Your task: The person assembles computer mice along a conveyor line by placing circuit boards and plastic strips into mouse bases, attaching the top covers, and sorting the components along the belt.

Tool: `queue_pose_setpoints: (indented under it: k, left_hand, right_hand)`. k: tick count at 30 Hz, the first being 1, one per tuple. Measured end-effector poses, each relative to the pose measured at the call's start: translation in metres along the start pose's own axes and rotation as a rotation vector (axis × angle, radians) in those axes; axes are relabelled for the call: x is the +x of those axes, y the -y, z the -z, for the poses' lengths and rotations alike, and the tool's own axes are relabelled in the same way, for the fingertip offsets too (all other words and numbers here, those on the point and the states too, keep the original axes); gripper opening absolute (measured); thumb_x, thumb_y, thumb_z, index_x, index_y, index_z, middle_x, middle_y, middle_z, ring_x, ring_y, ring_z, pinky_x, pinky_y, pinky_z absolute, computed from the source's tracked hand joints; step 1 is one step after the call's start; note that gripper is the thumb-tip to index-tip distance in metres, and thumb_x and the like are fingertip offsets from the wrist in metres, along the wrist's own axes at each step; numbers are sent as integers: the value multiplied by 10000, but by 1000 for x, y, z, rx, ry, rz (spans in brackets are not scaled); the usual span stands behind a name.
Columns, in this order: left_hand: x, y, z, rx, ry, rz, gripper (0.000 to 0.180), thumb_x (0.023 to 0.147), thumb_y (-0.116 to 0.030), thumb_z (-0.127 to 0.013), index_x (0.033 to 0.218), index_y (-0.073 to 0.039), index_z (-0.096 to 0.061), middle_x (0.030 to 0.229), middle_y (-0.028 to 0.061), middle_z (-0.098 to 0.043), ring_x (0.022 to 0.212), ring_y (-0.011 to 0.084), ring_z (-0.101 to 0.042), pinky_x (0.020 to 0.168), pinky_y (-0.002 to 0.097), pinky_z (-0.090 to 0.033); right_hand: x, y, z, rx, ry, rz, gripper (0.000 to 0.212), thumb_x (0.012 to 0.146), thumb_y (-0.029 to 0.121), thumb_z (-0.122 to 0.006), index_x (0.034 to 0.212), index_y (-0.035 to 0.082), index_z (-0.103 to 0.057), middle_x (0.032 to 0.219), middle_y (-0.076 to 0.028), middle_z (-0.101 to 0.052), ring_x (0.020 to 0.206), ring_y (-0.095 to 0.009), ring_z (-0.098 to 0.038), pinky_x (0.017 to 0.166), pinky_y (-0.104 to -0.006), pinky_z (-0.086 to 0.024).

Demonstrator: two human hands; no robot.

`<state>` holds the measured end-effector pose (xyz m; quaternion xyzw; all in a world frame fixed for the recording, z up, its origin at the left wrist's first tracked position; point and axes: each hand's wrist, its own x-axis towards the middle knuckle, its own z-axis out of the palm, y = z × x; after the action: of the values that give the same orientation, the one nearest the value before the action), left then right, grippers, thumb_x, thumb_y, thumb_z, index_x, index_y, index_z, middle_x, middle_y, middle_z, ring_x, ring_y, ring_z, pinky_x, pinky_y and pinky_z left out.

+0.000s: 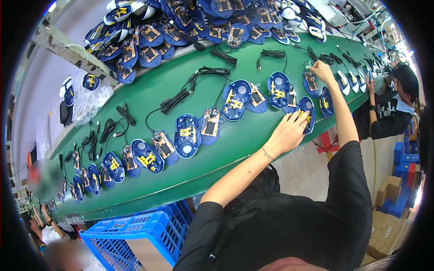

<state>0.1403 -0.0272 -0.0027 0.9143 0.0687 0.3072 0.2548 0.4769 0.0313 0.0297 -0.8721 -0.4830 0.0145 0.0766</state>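
My left hand (289, 132) rests its fingers on a dark blue mouse shell (308, 107) with yellow parts inside, gripping its near left side. Farther off and to the right, my right hand (322, 71) is closed in a pinch above a mouse base (310, 82) with a brown circuit board. Something small and pale shows at the fingertips, too small to name. Just right of the left hand lies another blue shell (326, 103). To its left sit a shell (278, 90) and a base with a board (291, 97).
More opened mice with coiled black cables (174, 100) line the green conveyor belt (253, 135). Piled mouse halves (181, 22) fill the far shelf. A blue crate (135, 235) stands at the near left. A co-worker (389, 108) sits at the right, beside stacked boxes (389, 232).
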Motion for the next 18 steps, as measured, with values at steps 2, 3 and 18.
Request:
queue_pose_setpoints:
  k: [2,3,18]
  left_hand:
    - [0,-2,0,1,-8,2,425,799,-199,-689,1157,14,-600,1416,134,-458,1295,320,-435,1060,428,-367]
    - [0,-3,0,4,-14,-1,421,799,-197,-689,1153,14,-603,1419,130,-455,1298,322,-431,1058,428,-368]
    - [-5,-17,-9,65,17,-9,498,823,-161,-606,1282,26,-560,1474,138,-431,1315,306,-449,1065,429,-376]
  right_hand:
    - [5,1,-1,-40,4,-9,343,841,342,-676,913,13,-609,892,-217,-682,898,-376,-662,791,-456,-503]
    - [7,1,-1,-79,4,-20,356,836,344,-676,933,12,-594,912,-243,-676,927,-419,-647,815,-490,-496]
    - [5,-10,73,-413,46,309,253,936,214,-483,976,-32,-528,853,-300,-641,826,-477,-626,760,-564,-481]
